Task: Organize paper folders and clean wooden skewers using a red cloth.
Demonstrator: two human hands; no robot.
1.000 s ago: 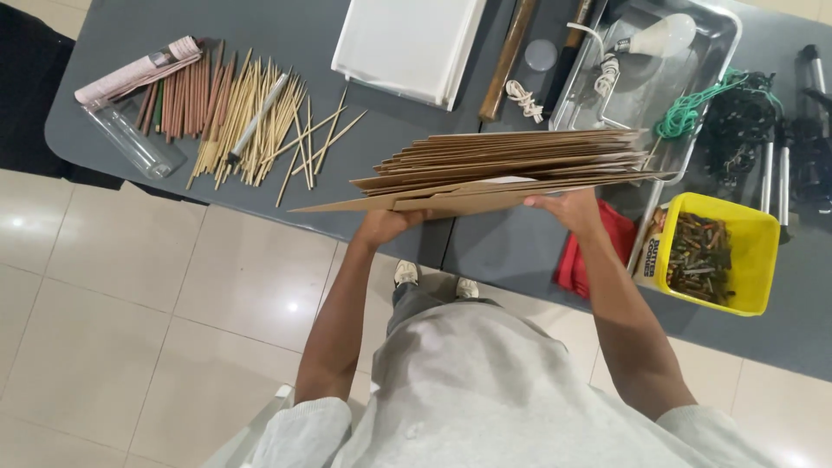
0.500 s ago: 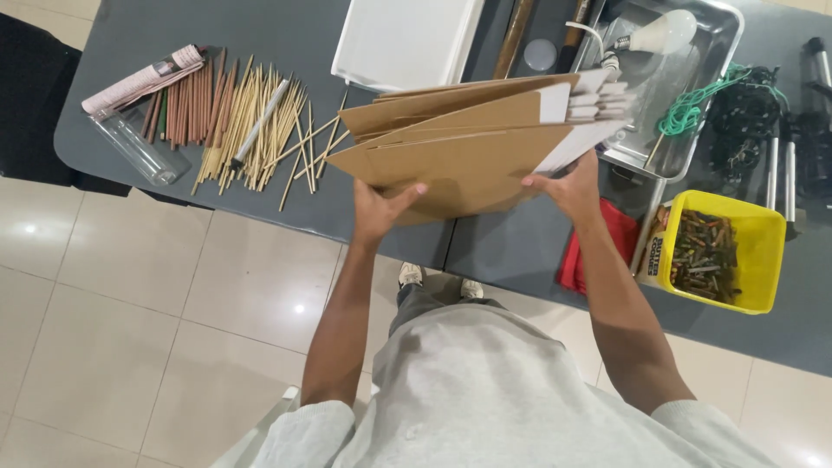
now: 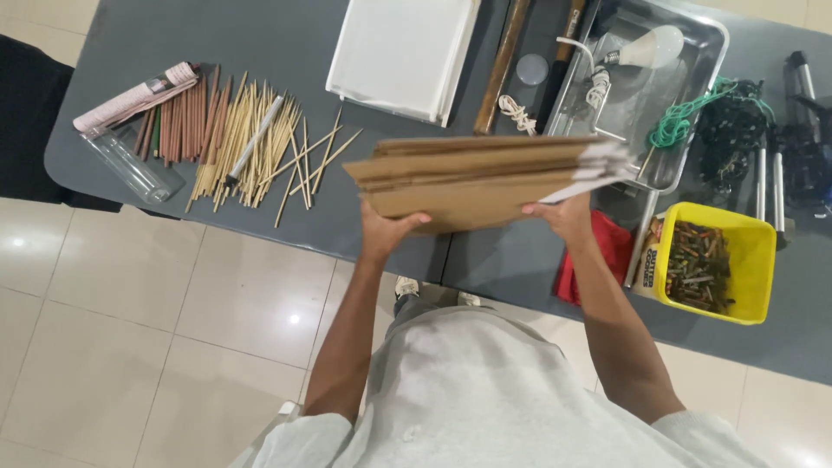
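Stack: a sheaf of flat brown cardboard sheets [image 3: 485, 178], some white-edged at the 3 o'clock end, was held above the grey table [image 3: 286, 52], near its front edge at centre frame.
Left hand [image 3: 387, 232]: closed on the stack's near edge at its 8 o'clock corner, thumb laid over the face, fingers hidden beneath.
Right hand [image 3: 565, 217]: closed on the near edge towards 4 o'clock, fingers tucked under the sheets.
Handling: the sheets were judged light and stiff but loose, apt to slide and fan apart; smooth faces, little friction. A firm pinch at both ends of one long edge, or support beneath, was judged best.
Change: half a second before, the stack was tilted with its broad face shown to the camera; it was now seen nearly edge-on and flatter. Both hands had kept their places on the near edge.
Surroundings: wooden sticks [image 3: 251, 147] were spread at 10 o'clock, a white tray [image 3: 399, 56] at 12, a metal tray [image 3: 693, 52] with a light bulb [image 3: 646, 48] at 1, a red cloth [image 3: 607, 251] under the right wrist, a yellow bin [image 3: 754, 234] of small parts at 3.
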